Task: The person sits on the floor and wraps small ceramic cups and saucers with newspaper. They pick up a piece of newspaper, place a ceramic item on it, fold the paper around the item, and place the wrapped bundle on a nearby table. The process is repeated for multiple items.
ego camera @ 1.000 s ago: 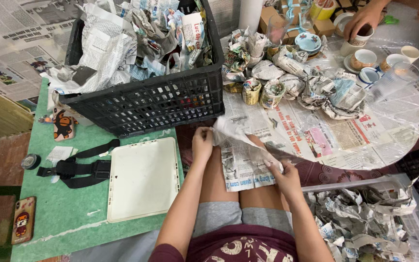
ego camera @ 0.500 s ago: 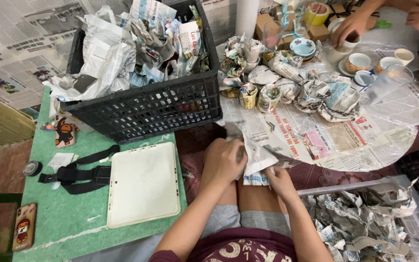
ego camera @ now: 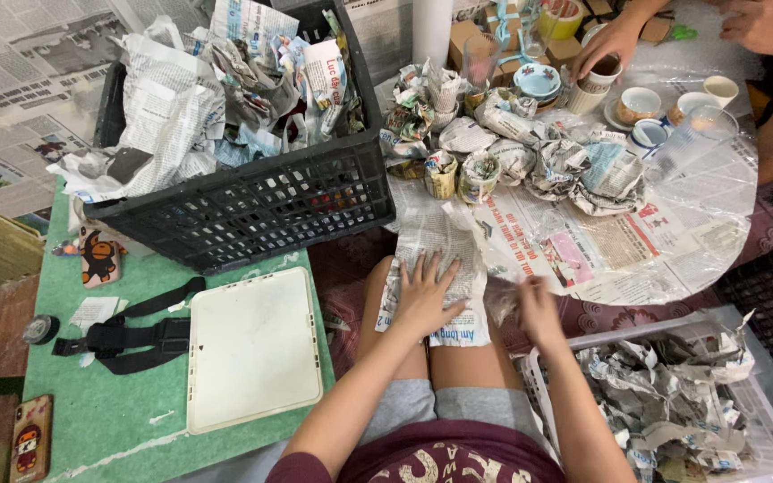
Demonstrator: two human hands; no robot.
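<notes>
A floor spread with newspaper and a green mat (ego camera: 127, 394) fills the view, with a round tabletop (ego camera: 673, 241) covered in clear plastic over newsprint at two o'clock. The person sits with bare knees up, and a flat sheet of printed newspaper (ego camera: 445, 241) lies across the left knee, its far edge reaching onto the tabletop. The left hand (ego camera: 422, 295) presses on this sheet with fingers spread flat, so its grip is wide and pinches nothing. The right hand (ego camera: 534, 309), at three o'clock of the left one, is blurred; whether its grip is spread or pressed together cannot be told. At eleven o'clock stands a black slatted plastic crate (ego camera: 252, 206) heaped with crumpled newspaper. A white rectangular plastic tray (ego camera: 252, 349) lies on the mat at nine o'clock of the knees, with a black strap (ego camera: 127, 335) beside it. Small cups wrapped in newspaper (ego camera: 458, 170) crowd the tabletop at twelve o'clock. A white basket of crumpled paper (ego camera: 673, 402) sits at four o'clock. Another person's hand (ego camera: 606, 45) rests on a cup at one o'clock.
</notes>
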